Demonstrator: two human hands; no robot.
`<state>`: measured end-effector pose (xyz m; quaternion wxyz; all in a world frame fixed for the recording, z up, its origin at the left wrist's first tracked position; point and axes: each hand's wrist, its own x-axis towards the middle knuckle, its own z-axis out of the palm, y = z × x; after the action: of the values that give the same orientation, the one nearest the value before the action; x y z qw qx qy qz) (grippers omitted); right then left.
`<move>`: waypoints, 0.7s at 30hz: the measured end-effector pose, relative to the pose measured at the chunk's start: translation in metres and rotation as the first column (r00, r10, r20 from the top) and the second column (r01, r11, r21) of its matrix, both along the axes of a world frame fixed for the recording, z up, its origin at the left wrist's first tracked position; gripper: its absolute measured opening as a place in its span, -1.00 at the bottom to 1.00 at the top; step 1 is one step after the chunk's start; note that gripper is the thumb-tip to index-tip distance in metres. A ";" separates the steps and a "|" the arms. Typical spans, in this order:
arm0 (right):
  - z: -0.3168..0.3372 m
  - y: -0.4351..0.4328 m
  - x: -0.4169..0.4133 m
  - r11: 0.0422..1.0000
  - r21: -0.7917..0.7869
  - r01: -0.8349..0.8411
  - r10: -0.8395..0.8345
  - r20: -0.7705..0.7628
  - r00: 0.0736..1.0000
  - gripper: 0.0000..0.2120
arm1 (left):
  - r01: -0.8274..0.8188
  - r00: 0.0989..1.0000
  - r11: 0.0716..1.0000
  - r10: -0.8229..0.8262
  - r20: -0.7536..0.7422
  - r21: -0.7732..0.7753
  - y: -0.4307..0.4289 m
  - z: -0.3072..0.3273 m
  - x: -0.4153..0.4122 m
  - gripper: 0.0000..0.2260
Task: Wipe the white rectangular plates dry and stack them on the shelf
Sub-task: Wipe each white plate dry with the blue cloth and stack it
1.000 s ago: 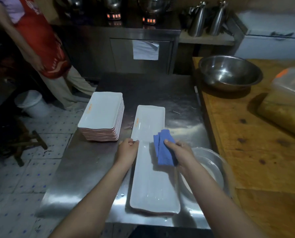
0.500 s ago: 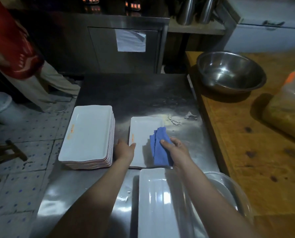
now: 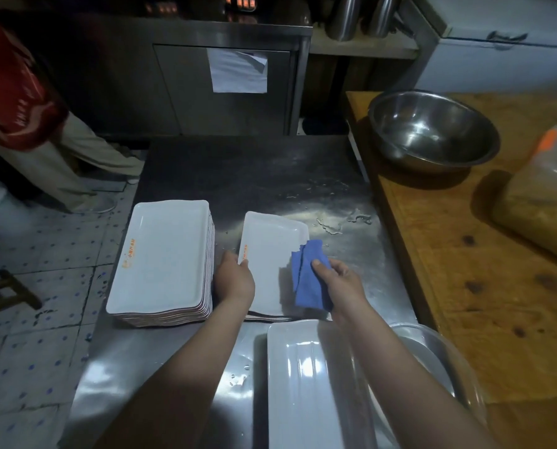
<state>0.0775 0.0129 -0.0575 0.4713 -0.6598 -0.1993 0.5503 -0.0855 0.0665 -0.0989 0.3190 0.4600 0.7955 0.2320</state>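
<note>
A white rectangular plate [image 3: 268,254] with an orange mark on its left rim lies on the steel table [image 3: 257,170]. My left hand [image 3: 234,280] grips its left edge. My right hand [image 3: 342,283] holds a folded blue cloth [image 3: 307,280] pressed on the plate's right side. To the left stands a stack of several identical white plates [image 3: 163,257]. Nearer me lies a longer white plate [image 3: 306,384], wet and shiny.
A large steel bowl [image 3: 432,131] and a plastic-wrapped bundle [image 3: 539,202] sit on the wooden counter [image 3: 465,286] at right. A clear bowl [image 3: 445,361] sits at my right elbow. Water drops [image 3: 335,222] lie on the table. A person in a red apron [image 3: 14,92] stands at far left.
The view has tilted down, so the small plate and the long plate now show apart. My right hand and the cloth have shifted slightly toward the plate's right edge. My left hand keeps its hold.
</note>
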 end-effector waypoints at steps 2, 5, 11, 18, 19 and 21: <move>0.004 -0.001 0.001 1.000 0.010 0.020 -0.020 -0.002 1.000 -0.93 | -0.012 1.000 1.000 0.012 0.001 -0.026 0.001 0.006 0.001 -0.91; 0.009 -0.005 0.005 0.999 0.016 0.030 -0.030 -0.007 1.000 -0.94 | -0.007 1.000 0.999 0.007 0.008 -0.038 0.003 0.014 0.000 -0.93; 0.032 -0.010 0.017 0.995 0.101 0.013 -0.024 0.110 0.994 -0.92 | -0.056 0.980 0.998 0.049 0.193 0.028 0.002 0.043 0.002 -0.87; 0.079 -0.026 0.022 0.965 0.244 -0.091 0.054 0.155 0.986 -0.89 | -0.051 0.905 0.984 -0.028 0.425 0.172 -0.026 0.086 0.011 -0.76; 0.085 -0.030 0.023 0.960 0.259 -0.106 0.066 0.160 0.985 -0.87 | -0.058 0.886 0.983 -0.031 0.464 0.176 -0.034 0.091 0.013 -0.81; 0.095 -0.039 0.024 0.950 0.283 -0.129 0.080 0.178 0.981 -0.88 | -0.069 0.844 0.983 -0.033 0.536 0.170 -0.050 0.101 0.016 -0.83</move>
<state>0.1018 -0.0258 0.0377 0.5159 -0.6141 -0.3516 0.4829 -0.0693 0.0166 0.0018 0.4827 0.3966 0.6543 0.4262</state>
